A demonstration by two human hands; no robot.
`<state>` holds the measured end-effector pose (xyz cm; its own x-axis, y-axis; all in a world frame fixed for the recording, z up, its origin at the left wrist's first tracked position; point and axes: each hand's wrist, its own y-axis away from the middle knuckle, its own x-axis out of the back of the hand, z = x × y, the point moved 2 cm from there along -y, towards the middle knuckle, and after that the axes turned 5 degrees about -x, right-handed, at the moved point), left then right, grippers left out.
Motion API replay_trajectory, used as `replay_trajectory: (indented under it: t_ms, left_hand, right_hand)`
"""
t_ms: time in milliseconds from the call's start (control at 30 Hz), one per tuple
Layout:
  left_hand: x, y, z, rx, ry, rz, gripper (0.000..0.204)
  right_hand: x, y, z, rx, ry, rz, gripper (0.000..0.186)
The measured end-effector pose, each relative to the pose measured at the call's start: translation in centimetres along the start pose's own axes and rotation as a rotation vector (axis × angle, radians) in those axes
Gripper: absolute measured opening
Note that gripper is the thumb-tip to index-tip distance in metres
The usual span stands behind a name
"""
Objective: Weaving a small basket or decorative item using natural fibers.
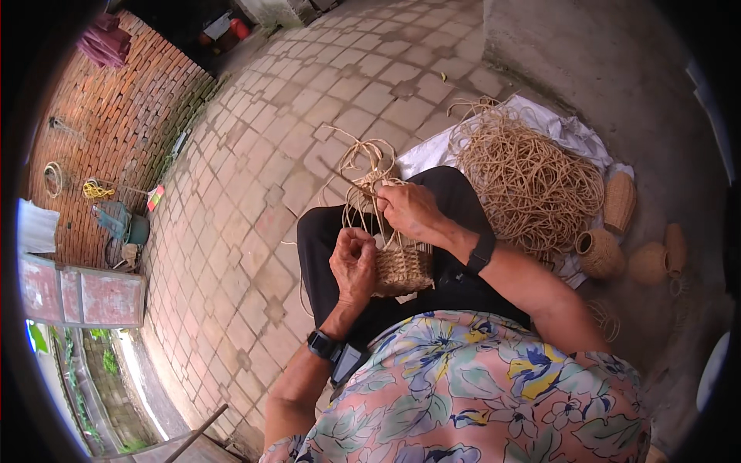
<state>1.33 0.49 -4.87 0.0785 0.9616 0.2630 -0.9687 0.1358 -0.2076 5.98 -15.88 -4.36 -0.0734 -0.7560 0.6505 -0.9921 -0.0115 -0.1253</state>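
Observation:
A partly woven basket [405, 270] of tan straw-like cord rests in my lap between my knees. Loose strands [369, 158] rise from its far side and loop out over the paving. My right hand [413, 210] is closed in a pinch on a twisted cord [347, 179], held above the basket. Against the basket's left side is my left hand [355, 264], its fingers curled and pressed together; what they grip, if anything, is hidden.
To the right a big heap of tan cord [529, 181] lies on a white sheet [552, 119]. Beside it are finished woven vessels: a round pot [600, 255] and a tall one [620, 202]. Stone paving [255, 201] surrounds me, with a brick wall [116, 139] at left.

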Motion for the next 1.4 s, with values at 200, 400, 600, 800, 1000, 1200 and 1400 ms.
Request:
replay_trajectory:
  t_ms: [200,400,600,800,1000,1200,1400]
  left_hand:
    - [0.6,0.2,-0.1,0.051,0.045,-0.004,0.009]
    - [2.0,1.1,-0.9,0.200,0.426,0.105,0.016]
    - [2.5,0.5,0.5,0.125,-0.039,-0.014,0.019]
    - [0.3,-1.0,5.1,-0.405,-0.488,-0.093,0.014]
    - [-1.6,-2.1,5.7,-0.366,-0.599,-0.262,0.010]
    - [-1.9,-1.9,5.2,-0.227,-0.684,-0.293,0.013]
    - [-1.6,-1.9,5.4,-0.165,-0.586,-0.371,0.013]
  right_hand:
    - [1.3,3.0,2.4,-0.264,-0.825,-0.179,0.031]
    - [5.2,7.0,2.7,-0.328,-1.237,-0.499,0.030]
    - [6.2,8.0,5.5,-0.481,-1.162,-0.289,0.024]
    - [5.8,5.0,6.6,-0.420,-1.078,-0.200,0.017]
    - [2.7,0.5,2.5,-0.326,-1.035,-0.248,0.012]
    - [0.7,0.1,2.2,-0.128,-0.091,-0.076,0.021]
    - [0.0,-0.4,3.1,-0.178,-0.494,-0.112,0.015]
